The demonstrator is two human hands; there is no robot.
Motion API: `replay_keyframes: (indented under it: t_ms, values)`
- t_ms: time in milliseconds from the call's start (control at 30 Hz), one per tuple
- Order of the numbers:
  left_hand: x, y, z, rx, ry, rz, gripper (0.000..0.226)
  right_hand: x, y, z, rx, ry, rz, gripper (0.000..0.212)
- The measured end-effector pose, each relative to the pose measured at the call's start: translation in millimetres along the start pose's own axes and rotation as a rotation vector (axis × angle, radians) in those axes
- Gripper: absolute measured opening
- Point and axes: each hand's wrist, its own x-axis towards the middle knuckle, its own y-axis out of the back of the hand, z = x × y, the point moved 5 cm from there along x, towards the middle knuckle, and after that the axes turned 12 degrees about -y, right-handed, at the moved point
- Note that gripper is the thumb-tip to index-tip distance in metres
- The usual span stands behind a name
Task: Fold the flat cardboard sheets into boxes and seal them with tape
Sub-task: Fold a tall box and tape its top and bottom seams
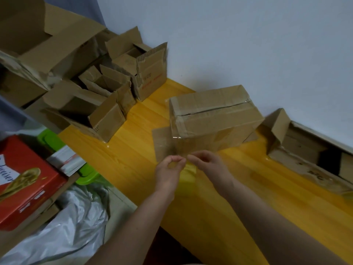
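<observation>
Pinching the near end of a clear, glossy tape strip (168, 144) between thumb and fingertips of left hand (168, 174) and right hand (207, 165), fingers curled, held close together. Running from the closed brown cardboard box (214, 115), taped along its top seam, near the yellow wooden bench's (133, 155) wall edge. Crowding the bench's far left corner: open brown cardboard boxes (107, 96). Lying open at the right edge: another flattened carton (305, 150).

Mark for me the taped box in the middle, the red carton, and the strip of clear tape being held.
taped box (215, 113), head view, on its top face beside the sealed seam.
red carton (28, 180), head view, on its red top panel.
clear tape strip (172, 146), head view, on the stretch between box and fingers.
</observation>
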Motion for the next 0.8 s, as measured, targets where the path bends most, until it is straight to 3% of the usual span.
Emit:
replay_keyframes:
  t_ms: [133,233,433,567,700,800]
  values:
    - [-19,-13,15,-0.078,-0.015,-0.037,0.009,-14,8,11,0.354,-0.187,0.017,0.024]
    - [-32,-18,23,-0.137,-0.013,-0.036,0.024,-23,13,14,0.527,-0.230,-0.011,0.025]
    - [-50,-26,30,-0.169,-0.042,0.042,0.023,-40,21,14,0.489,-0.205,0.042,0.027]
    - [-61,-33,29,-0.125,-0.078,0.000,0.022,-48,30,14,0.460,-0.192,0.080,0.028]
    - [-70,-40,39,0.026,-0.318,-0.123,0.046,-55,43,15,0.462,-0.163,0.127,0.029]
    - [-77,-46,48,0.260,-0.556,-0.141,0.036,-61,50,13,0.475,-0.127,0.130,0.023]
